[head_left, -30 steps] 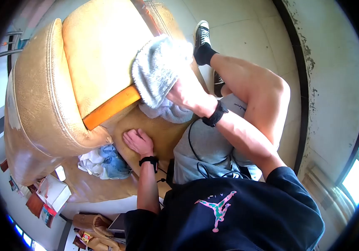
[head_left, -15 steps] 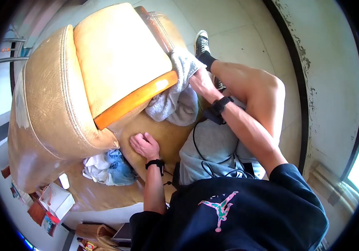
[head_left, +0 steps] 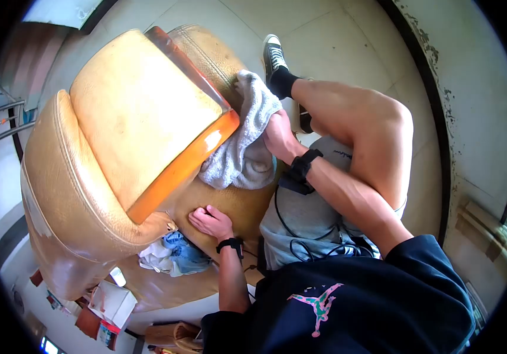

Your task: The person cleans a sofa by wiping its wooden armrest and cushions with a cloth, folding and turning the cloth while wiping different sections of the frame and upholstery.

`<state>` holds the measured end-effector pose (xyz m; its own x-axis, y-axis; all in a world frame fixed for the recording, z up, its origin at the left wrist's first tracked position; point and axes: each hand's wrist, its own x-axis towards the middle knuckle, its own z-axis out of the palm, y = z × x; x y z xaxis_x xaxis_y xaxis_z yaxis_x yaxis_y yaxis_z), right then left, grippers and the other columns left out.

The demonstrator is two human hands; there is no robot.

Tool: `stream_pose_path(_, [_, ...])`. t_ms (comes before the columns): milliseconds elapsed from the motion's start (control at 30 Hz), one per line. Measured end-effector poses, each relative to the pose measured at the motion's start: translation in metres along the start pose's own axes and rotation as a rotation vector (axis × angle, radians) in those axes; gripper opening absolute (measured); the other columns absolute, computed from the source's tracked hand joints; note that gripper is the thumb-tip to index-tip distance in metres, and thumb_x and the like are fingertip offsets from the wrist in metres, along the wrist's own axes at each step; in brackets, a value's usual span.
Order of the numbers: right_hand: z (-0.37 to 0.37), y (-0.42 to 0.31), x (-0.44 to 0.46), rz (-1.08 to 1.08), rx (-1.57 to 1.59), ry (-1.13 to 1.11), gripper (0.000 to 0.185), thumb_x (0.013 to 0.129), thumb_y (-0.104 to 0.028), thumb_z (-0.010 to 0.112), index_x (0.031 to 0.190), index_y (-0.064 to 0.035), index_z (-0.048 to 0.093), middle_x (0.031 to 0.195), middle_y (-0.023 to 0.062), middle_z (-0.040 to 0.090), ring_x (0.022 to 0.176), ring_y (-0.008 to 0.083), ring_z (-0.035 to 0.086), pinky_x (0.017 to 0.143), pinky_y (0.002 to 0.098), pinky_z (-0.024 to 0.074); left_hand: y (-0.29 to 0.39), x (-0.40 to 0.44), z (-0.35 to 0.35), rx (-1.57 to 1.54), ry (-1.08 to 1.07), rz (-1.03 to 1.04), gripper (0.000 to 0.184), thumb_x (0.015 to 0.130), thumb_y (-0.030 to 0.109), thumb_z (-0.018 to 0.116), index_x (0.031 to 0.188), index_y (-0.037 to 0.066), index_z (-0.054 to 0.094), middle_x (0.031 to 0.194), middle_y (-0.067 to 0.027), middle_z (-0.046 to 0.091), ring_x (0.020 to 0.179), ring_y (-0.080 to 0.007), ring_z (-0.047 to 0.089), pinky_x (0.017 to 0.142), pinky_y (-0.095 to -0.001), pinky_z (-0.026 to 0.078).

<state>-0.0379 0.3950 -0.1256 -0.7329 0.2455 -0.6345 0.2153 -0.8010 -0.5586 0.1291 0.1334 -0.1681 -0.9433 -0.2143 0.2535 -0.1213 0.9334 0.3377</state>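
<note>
A grey towel (head_left: 247,141) hangs bunched against the wooden trim (head_left: 185,165) of a tan leather sofa's armrest (head_left: 141,112). My right hand (head_left: 279,134) is closed on the towel, its fingers mostly covered by the cloth. Resting on the tan seat (head_left: 235,206) is my left hand (head_left: 211,222), palm down with its fingers laid out and nothing in it. Just beyond that hand, a heap of blue and white cloth (head_left: 176,255) lies on the seat beside the armrest.
Black cables (head_left: 306,242) lie across my grey shorts, near my bent leg (head_left: 354,115). A white box (head_left: 111,304) stands past the sofa at lower left. A scuffed white wall (head_left: 478,106) rises to the right of the tiled floor (head_left: 324,47).
The view has shifted, so the armrest appears lower and further left. My right hand keeps hold of the towel and has come slightly lower in view. My left hand stays on the seat.
</note>
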Motion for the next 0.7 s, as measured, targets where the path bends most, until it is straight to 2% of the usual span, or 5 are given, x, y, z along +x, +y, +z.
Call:
stream_pose_path(33, [0.006,-0.007,-0.003,0.003,0.011,0.011,0.03,0.102,-0.004,0.053,0.13,-0.0009,0.063,0.113,0.008,0.07,0.099,0.0172,0.066,0.088,0.0337,0.0539,-0.002,-0.001,0.0,0.018,-0.008,-0.004,0.038,0.104,0.036,0.05,0.087,0.002,0.042,0.089,-0.0227,0.045,0.086,-0.0448,0.049,0.077,-0.0554,0.039])
stream_pose_path(167, [0.011,-0.021,0.002,0.15,0.112,-0.015,0.035,0.111,-0.031,0.047,0.13,-0.0063,0.064,0.107,0.0057,0.069,0.09,0.016,0.065,0.079,0.0315,0.0538,-0.007,-0.007,0.002,0.05,-0.02,-0.011,0.036,0.104,0.034,0.049,0.09,0.001,0.043,0.091,-0.0236,0.044,0.088,-0.0454,0.049,0.079,-0.056,0.039])
stream_pose_path(300, [0.005,-0.009,0.018,0.138,0.203,-0.006,0.038,0.109,-0.036,0.05,0.131,-0.0074,0.063,0.103,0.0048,0.067,0.088,0.0152,0.063,0.079,0.0312,0.0534,-0.011,-0.011,0.001,0.082,-0.041,-0.023,0.034,0.104,0.031,0.049,0.091,0.0,0.043,0.092,-0.0246,0.044,0.09,-0.0462,0.047,0.081,-0.0566,0.038])
stream_pose_path(400, [0.0,-0.012,0.018,0.151,0.181,-0.107,0.038,0.109,-0.037,0.051,0.13,-0.0077,0.063,0.103,0.0042,0.067,0.088,0.0139,0.063,0.078,0.0304,0.0531,-0.013,-0.011,0.001,0.092,-0.058,-0.019,0.033,0.104,0.03,0.048,0.092,-0.001,0.043,0.094,-0.0255,0.044,0.092,-0.047,0.047,0.083,-0.0569,0.038])
stream_pose_path(700, [0.007,-0.014,0.016,0.113,0.199,0.001,0.035,0.108,-0.034,0.055,0.128,-0.0067,0.064,0.108,0.0025,0.068,0.093,0.01,0.063,0.081,0.0284,0.0521,-0.014,-0.017,0.001,0.175,-0.091,-0.053,0.034,0.106,0.029,0.045,0.093,-0.003,0.043,0.099,-0.0304,0.044,0.097,-0.0511,0.046,0.091,-0.0605,0.037])
